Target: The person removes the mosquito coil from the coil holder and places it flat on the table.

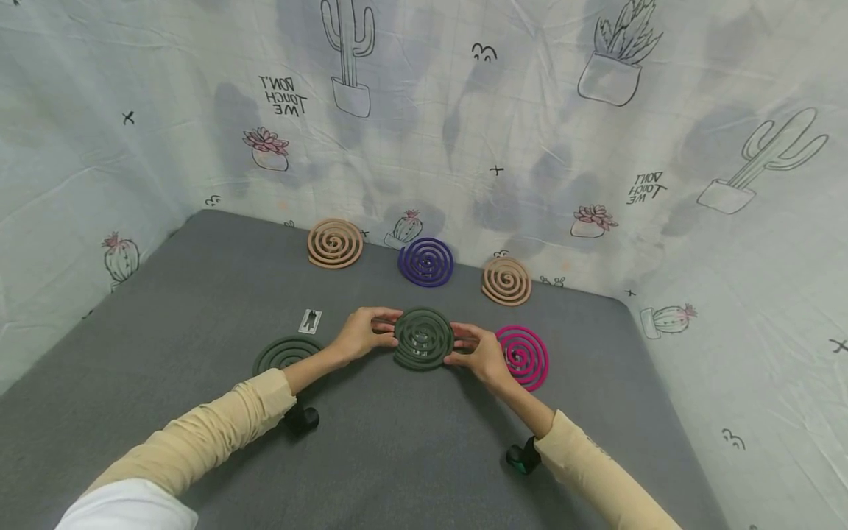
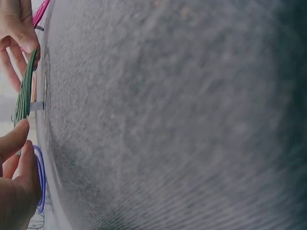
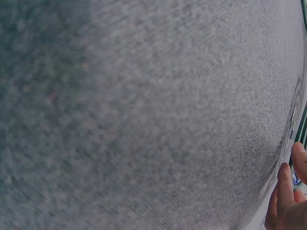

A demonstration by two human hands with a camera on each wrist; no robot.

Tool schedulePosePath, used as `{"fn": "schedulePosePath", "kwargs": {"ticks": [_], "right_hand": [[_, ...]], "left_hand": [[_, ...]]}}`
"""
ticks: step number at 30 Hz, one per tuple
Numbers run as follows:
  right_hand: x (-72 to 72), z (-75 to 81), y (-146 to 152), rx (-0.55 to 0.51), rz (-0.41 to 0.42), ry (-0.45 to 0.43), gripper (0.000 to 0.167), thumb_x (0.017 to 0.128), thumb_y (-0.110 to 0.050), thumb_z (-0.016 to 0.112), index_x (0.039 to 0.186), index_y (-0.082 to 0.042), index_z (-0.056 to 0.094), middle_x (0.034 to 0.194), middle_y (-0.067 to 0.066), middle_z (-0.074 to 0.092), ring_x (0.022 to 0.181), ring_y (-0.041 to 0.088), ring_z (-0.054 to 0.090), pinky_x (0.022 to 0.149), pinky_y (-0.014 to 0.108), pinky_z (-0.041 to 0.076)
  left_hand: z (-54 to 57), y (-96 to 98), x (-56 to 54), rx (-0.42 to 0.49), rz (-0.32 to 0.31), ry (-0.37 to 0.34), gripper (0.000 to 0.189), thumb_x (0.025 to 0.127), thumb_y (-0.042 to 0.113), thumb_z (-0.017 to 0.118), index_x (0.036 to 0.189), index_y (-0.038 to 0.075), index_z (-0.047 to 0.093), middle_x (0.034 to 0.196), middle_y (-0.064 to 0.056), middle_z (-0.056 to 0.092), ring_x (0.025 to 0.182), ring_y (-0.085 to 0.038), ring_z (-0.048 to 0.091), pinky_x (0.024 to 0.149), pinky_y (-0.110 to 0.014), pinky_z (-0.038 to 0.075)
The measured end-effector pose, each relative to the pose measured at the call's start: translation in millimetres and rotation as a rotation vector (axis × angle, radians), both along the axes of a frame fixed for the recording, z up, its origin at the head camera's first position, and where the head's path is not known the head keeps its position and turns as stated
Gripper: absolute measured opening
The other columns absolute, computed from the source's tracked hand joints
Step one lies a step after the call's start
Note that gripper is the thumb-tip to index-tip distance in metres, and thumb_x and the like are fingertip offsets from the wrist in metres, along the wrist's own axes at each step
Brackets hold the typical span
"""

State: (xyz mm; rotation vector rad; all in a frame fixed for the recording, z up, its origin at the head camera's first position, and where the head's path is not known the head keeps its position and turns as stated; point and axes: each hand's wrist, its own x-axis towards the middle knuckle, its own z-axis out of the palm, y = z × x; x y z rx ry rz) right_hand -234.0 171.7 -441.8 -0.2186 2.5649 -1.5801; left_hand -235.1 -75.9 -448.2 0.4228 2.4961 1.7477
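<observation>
Between the two hands a dark green mosquito coil (image 1: pixel 416 361) is held up, its flat spiral facing the head camera. My left hand (image 1: pixel 358 335) pinches its left edge between thumb and fingers, and my right hand (image 1: pixel 483 355) grips the right edge the same way. Seen from the left wrist, the green coil (image 2: pixel 24 98) is nearly edge-on, over the grey surface. In the right wrist view only part of the right hand (image 3: pixel 288 206) shows, at the lower right beside a sliver of green coil.
A pink coil (image 1: pixel 542 361) lies by the right wrist; another green coil (image 1: pixel 265 355) is partly under the left forearm. Along the back wall are a purple coil (image 1: pixel 404 269) and two tan coils, left (image 1: pixel 314 258) and right (image 1: pixel 489 291). A small metal stand (image 1: pixel 304 322) lies left.
</observation>
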Motion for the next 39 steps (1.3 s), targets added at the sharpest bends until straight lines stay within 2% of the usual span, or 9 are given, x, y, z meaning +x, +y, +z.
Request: {"fn": "schedulePosePath", "kwargs": {"ticks": [9,16,23,31,39], "right_hand": [[-2.3,0.0,2,0.005,0.012,-0.008,0.064,0.065,0.007,0.082,0.125,-0.003,0.062,0.12,0.02,0.063,0.101,0.03,0.065,0.07,0.024,0.058],[-5.7,-1.4,5,-0.027,0.054,0.004,0.062,0.066,0.006,0.081,0.125,-0.001,0.061,0.119,0.023,0.062,0.101,0.033,0.064,0.068,0.023,0.058],[-6.7,-1.4,6,-0.016,0.058,-0.003,0.061,0.067,0.005,0.081,0.124,0.0,0.062,0.118,0.023,0.063,0.1,0.032,0.065,0.068,0.021,0.057],[-8.5,-3.4,9,-0.024,0.065,-0.004,0.061,0.066,0.004,0.082,0.124,-0.002,0.062,0.118,0.02,0.064,0.099,0.029,0.066,0.068,0.021,0.057],[-9.5,1.2,11,-0.018,0.086,0.009,0.061,0.066,0.002,0.082,0.123,-0.003,0.063,0.118,0.019,0.064,0.098,0.028,0.066,0.069,0.02,0.057]], "left_hand": [[0.2,-3.1,-4.9,0.07,-0.045,-0.062,0.049,0.078,-0.008,0.072,0.125,-0.01,0.056,0.123,-0.028,0.059,0.108,-0.037,0.062,0.084,-0.03,0.056],[-1.2,-5.3,-8.1,0.078,-0.065,-0.058,0.049,0.079,-0.006,0.071,0.125,-0.011,0.056,0.124,-0.029,0.057,0.109,-0.038,0.061,0.086,-0.031,0.056],[0.1,-4.0,-7.7,0.084,-0.061,-0.065,0.048,0.08,-0.006,0.07,0.125,-0.012,0.055,0.125,-0.029,0.057,0.11,-0.039,0.06,0.087,-0.033,0.056],[1.6,-3.5,-6.8,0.095,-0.062,-0.079,0.048,0.08,-0.006,0.07,0.125,-0.011,0.056,0.126,-0.028,0.057,0.111,-0.039,0.06,0.085,-0.03,0.056],[2.4,-4.3,-6.9,0.113,-0.072,-0.081,0.048,0.079,-0.006,0.071,0.125,-0.011,0.056,0.126,-0.028,0.057,0.11,-0.038,0.06,0.083,-0.028,0.057]]}}
